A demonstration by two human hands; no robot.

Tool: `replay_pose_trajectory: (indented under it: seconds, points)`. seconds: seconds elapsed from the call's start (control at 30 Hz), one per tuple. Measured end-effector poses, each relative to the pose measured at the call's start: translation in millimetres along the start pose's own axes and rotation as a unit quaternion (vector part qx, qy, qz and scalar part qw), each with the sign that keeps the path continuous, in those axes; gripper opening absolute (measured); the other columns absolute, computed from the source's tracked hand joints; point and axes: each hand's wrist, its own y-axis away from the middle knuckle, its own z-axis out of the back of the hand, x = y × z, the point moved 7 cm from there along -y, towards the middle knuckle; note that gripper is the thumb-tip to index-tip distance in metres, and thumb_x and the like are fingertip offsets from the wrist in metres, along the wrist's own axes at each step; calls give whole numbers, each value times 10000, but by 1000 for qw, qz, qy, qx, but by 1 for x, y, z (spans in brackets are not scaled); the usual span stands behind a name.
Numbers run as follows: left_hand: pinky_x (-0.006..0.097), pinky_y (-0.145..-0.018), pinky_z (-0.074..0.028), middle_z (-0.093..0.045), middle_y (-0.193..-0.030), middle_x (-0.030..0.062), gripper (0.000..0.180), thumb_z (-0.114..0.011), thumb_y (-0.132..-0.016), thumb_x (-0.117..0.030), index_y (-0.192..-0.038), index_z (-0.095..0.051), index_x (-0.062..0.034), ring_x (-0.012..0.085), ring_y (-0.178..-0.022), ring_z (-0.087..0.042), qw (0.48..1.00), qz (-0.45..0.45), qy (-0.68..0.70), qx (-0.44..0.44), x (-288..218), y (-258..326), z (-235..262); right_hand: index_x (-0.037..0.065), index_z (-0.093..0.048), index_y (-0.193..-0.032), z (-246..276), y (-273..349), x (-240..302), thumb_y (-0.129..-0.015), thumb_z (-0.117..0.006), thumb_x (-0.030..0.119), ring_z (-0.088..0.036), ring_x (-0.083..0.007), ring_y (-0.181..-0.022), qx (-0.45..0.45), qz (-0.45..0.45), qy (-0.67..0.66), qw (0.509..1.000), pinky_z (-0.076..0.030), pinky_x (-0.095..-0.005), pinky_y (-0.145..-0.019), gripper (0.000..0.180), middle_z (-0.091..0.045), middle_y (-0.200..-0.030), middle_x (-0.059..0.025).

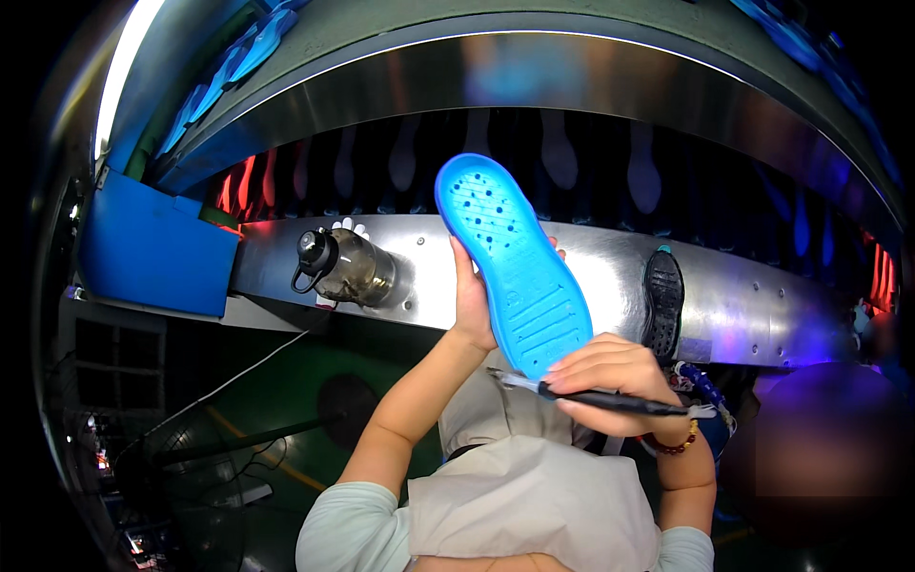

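Note:
A bright blue shoe sole (538,296) is tilted up in front of me, its patterned face with small holes and ridges toward me. My left hand (473,303) grips it by the left edge, and fingertips show past its right edge. In my right hand (620,375) is a slim black-handled tool (624,404) with a pale narrow tip. That tip points left, close by the lower end of the sole; whether it touches cannot be made out. A beaded bracelet circles my right wrist.
A dark drink bottle (357,272) lies on the metal ledge (424,286) to the left. A black sole (662,303) rests at the right. Behind hang rows of soles below a curved metal rim (572,67). A blue panel (157,248) stands left; another person (829,429) is at right.

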Motion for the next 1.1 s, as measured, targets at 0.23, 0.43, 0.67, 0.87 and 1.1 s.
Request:
replay_pose_trajectory:
  seconds: [0.23,0.43,0.67,0.87,1.1]
  points:
    - [467,-901,-425,-488,-1165,171,869,-171,-769,-743,-1267,-376,-61,313,-1082,-485,993,-17,-74,-86,-19,-5,1,43,-650,-841,3,17,-8,-668,-681,24,-620,-219,-896,12,-7,72,997,-467,-310,-765,177,-654,-890,-101]
    - [453,-897,-437,-489,-1169,179,872,-195,-769,-740,-1277,-356,-50,304,-1072,-501,991,-15,-88,-100,-26,-8,-1,9,-651,-890,29,31,-37,-676,-681,-10,-624,-249,-886,-97,-82,-23,992,-489,-327,-811,217,-651,-924,-129]
    - [476,-904,-425,-461,-1206,204,836,-235,-792,-708,-1305,-320,-52,340,-1087,-487,996,-21,-76,-34,-38,-15,-33,-27,-613,-878,25,41,-54,-701,-616,-48,-551,-261,-990,-129,-85,-293,944,-412,-375,-898,178,-626,-943,-156]
    - [510,-998,-317,-378,-1302,203,820,-310,-812,-633,-1359,-211,-29,366,-1187,-397,994,-42,-91,-49,-14,11,-48,-35,-554,-940,7,35,-49,-778,-581,-12,-563,-248,-985,-237,-85,-417,873,-432,-362,-890,166,-592,-988,-186]
    - [406,-907,-434,-495,-1189,178,625,-419,-868,-442,-1284,-323,14,273,-1060,-526,996,-56,-63,-30,-8,20,-45,-45,-596,-933,4,33,-25,-746,-596,-64,-591,-242,-945,-183,-89,-281,938,-451,-336,-859,188,-610,-977,-192]
